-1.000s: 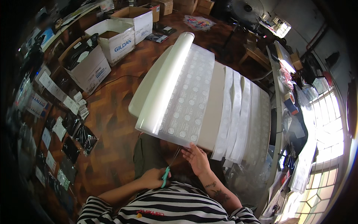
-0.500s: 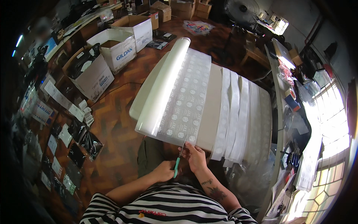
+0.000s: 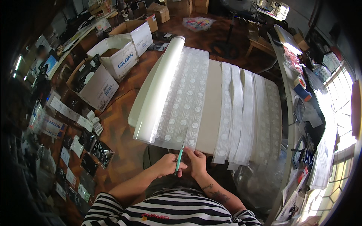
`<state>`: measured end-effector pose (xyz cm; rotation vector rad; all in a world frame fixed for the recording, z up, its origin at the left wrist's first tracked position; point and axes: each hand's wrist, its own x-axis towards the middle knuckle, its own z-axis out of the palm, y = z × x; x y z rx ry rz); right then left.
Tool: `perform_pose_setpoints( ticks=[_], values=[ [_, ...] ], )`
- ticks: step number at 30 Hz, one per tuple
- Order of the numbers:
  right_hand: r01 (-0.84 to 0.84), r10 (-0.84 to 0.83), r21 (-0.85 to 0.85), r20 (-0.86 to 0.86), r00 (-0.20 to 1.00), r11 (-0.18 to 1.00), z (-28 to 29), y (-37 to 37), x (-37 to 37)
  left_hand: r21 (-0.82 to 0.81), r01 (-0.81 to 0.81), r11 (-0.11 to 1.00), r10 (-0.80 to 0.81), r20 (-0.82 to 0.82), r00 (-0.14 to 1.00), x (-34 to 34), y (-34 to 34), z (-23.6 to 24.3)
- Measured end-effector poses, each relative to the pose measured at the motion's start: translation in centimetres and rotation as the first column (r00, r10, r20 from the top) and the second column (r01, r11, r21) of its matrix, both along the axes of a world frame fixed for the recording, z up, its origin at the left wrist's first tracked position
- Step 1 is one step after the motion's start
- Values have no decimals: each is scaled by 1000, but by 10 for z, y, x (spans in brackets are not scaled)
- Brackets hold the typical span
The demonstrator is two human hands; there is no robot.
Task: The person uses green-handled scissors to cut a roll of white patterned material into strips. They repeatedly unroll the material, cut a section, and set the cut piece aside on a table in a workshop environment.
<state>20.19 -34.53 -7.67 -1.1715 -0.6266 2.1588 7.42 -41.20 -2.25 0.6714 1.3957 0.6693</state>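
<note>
Row of open cardboard boxes (image 3: 126,62) on the wood floor (image 3: 121,126) over to the left, nearest one stuffed with black plastic (image 3: 80,78). Colourful sheet (image 3: 198,23) lies further back, and the barred window (image 3: 345,94) on the right is super bright.

- two hands (image 3: 166,165)
- one pair of scissors (image 3: 178,162)
- one film roll (image 3: 164,90)
- at least three strips (image 3: 237,113)
- one table (image 3: 208,101)
- three pale boxes (image 3: 125,63)
- one fan stand (image 3: 229,37)
</note>
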Motion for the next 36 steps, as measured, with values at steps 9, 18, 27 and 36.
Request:
perform_pose_setpoints(
  ticks=[9, 18, 27, 36],
  values=[
    [-15, 20, 67, -67, 998, 998, -12, 0, 1, -117, -5, 993, 6, 10, 1000, -14, 48, 23],
    [9, -4, 74, -74, 997, 997, -21, 0, -2, -134, 87, 987, -103, -117, 988, -30, 81, 29],
    [-11, 14, 57, -67, 998, 998, -11, 2, -2, -140, 21, 990, -11, 74, 997, -44, 120, 27],
    [-41, 42, 32, -35, 999, 999, -13, 2, -1, -159, 40, 986, -27, 83, 996, -61, 164, 37]
  ],
)
